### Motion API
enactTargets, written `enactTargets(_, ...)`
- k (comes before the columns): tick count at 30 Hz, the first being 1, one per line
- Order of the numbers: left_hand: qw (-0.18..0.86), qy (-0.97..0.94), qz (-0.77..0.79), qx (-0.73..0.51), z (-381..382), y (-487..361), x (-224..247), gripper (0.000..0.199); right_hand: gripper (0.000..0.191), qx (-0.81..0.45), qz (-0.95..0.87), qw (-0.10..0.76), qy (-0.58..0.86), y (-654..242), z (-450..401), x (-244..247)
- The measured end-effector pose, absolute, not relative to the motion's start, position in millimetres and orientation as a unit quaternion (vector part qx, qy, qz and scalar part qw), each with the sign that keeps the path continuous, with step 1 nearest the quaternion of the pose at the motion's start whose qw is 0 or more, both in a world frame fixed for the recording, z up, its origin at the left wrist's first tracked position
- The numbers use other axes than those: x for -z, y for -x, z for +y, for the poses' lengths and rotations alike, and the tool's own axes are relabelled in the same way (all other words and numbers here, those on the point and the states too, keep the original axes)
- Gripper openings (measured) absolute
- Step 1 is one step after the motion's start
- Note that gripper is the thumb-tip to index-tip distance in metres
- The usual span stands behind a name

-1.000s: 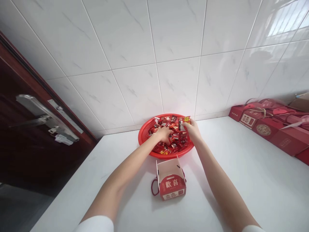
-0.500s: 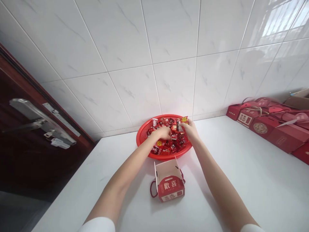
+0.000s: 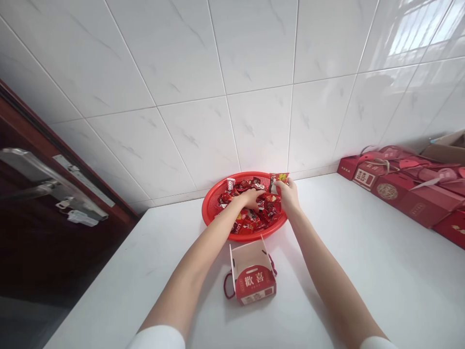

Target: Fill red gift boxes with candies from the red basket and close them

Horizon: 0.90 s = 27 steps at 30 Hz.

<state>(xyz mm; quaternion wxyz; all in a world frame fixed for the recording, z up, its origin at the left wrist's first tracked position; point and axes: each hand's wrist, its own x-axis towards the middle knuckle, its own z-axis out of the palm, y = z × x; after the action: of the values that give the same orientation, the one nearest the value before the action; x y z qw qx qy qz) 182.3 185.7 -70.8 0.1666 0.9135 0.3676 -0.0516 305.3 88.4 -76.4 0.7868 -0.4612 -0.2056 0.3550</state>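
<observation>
A red plastic basket (image 3: 210, 203) holds several red-wrapped candies (image 3: 247, 220) and stands against the tiled wall. My left hand (image 3: 253, 199) is down among the candies, its fingers apart. At the basket's right rim, my right hand (image 3: 288, 195) grips a red candy packet (image 3: 276, 180) with yellow print. Between my forearms, just in front of the basket, stands an open red gift box (image 3: 256, 283) with a pale inside and dark red cord handles. Nothing shows inside the box.
Several red gift boxes (image 3: 388, 190) with ribbons lie in a row on the white table (image 3: 348, 242) at the right, near a cardboard box (image 3: 445, 148). At the left is a dark door (image 3: 32, 242) with a metal handle and keys.
My left hand has moved a little to the right over the candies and its fingers have spread. My right hand keeps the packet, now turned and slightly farther right.
</observation>
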Motion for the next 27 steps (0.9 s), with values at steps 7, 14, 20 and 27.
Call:
enactTargets(7, 0.200, -0.906, 0.373, 0.032, 184, -179, 63, 0.055, 0.023, -0.359, -0.196, 0.795, 0.448, -309, 91, 81)
enactTargets(14, 0.274, -0.891, 0.361, 0.035, 184, -170, 54, 0.015, 0.024, -0.358, -0.203, 0.798, 0.440, -309, 91, 83)
enactTargets(20, 0.251, -0.891, 0.376, -0.043, 191, -168, 58, 0.028, 0.022, -0.358, -0.208, 0.798, 0.438, -310, 91, 82)
enactTargets(27, 0.192, -0.916, 0.346, -0.069, 195, -181, 78, 0.029, 0.023, -0.353, -0.209, 0.798, 0.440, -310, 91, 82)
